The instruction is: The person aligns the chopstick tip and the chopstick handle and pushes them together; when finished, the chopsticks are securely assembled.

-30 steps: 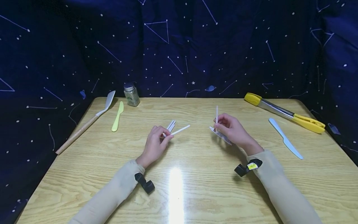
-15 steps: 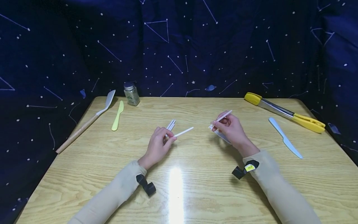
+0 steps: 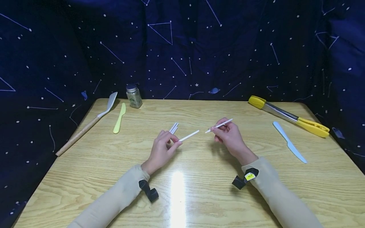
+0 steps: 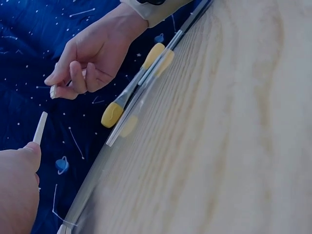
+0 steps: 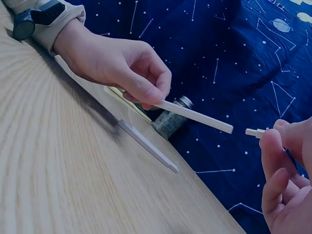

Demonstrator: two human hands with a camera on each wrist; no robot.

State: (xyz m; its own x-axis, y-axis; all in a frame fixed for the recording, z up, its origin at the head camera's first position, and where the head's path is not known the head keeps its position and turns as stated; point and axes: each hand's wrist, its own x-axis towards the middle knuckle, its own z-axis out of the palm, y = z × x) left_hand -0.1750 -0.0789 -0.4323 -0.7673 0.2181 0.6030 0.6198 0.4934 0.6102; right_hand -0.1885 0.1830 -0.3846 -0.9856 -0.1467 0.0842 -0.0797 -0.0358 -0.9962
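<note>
Pinching a first white stick (image 3: 189, 136) near its lower end in the left hand (image 3: 161, 148), and pointing its free end rightward and away from the body. Pinching a second white stick (image 3: 225, 122) in the right hand (image 3: 232, 139), and slanting its nearer tip leftward, facing the first one. Holding both sticks above the table (image 3: 208, 190). In the head view, lining up the two long axes almost end to end, both slanting upward to the right, and leaving a narrow gap between the facing tips: near, but not touching. In the right wrist view, showing that same gap, and setting a thinner, stepped tip opposite a blunt end. Seeing loose white sticks (image 3: 174, 127) lying just beyond the left hand, nearer to it than to the right hand.
</note>
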